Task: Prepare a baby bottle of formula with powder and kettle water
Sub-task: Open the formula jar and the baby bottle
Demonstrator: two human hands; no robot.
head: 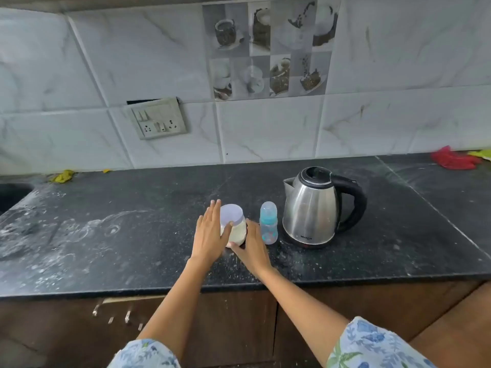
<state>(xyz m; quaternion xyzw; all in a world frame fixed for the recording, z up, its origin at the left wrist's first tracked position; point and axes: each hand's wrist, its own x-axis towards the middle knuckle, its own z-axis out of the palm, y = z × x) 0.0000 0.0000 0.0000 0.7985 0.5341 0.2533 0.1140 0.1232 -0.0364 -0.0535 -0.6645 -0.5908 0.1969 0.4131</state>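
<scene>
A clear powder jar [238,231] with a pale lilac lid [230,214] stands slightly tilted on the black counter [132,235], holding cream powder. My left hand [210,235] presses against its left side, fingers straight up beside the lid and thumb across the front. My right hand [253,248] wraps its lower right side, thumb at the base. Just right of the jar stands a small capped baby bottle [268,223] with a teal collar. Further right is a steel kettle [310,208] with its black handle [353,205] pointing right and its lid down.
White powder smears dust the counter's left half. A sink edge [10,193] shows at far left. A yellow rag [63,176] and a red cloth [451,159] lie by the tiled wall. A wall socket plate [158,119] hangs above. Brown cabinet fronts [239,328] sit below the counter edge.
</scene>
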